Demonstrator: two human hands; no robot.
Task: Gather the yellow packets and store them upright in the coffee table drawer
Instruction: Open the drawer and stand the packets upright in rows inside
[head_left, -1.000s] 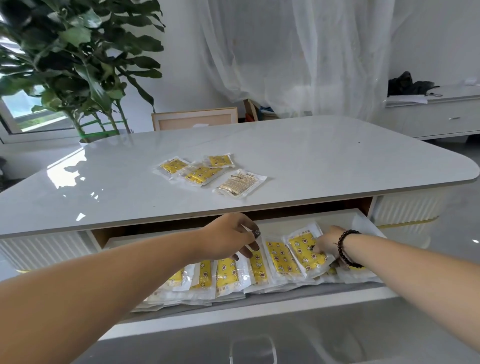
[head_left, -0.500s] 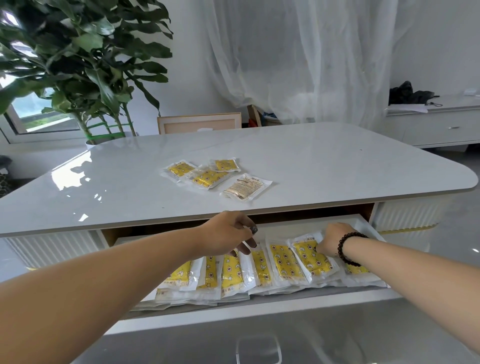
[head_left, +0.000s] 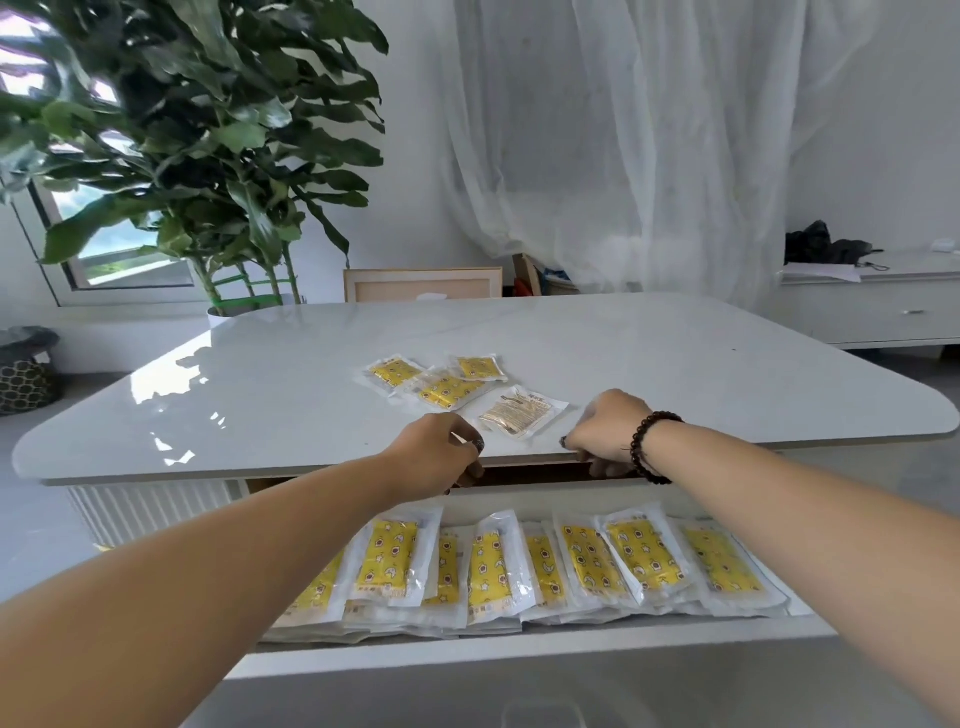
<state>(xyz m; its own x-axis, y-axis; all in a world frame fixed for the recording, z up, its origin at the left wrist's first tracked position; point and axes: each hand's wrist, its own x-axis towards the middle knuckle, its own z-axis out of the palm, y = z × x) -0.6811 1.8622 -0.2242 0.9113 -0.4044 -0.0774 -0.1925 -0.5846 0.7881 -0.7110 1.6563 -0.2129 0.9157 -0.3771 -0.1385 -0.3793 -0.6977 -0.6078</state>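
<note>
Four yellow packets (head_left: 445, 389) are still lying flat on the coffee table (head_left: 727, 364), clustered just back from the middle of its near edge; the nearest one (head_left: 522, 413) is showing its tan back. The drawer (head_left: 519, 652) below is standing open, with a row of stored packets (head_left: 571, 564) leaning along its front wall.

We're lifting both hands out of the drawer: a second ago they were down among the stored row, now they're up at the table's near edge. Left hand (head_left: 441, 449) is hovering at the edge with fingers curled, apparently holding nothing. Right hand (head_left: 605, 428) is sitting over the edge just right of the tan packet, fingers bent downward; we can't tell whether it's holding anything.

Our read: the drawer row is settled and we're reaching for the last four.
</note>
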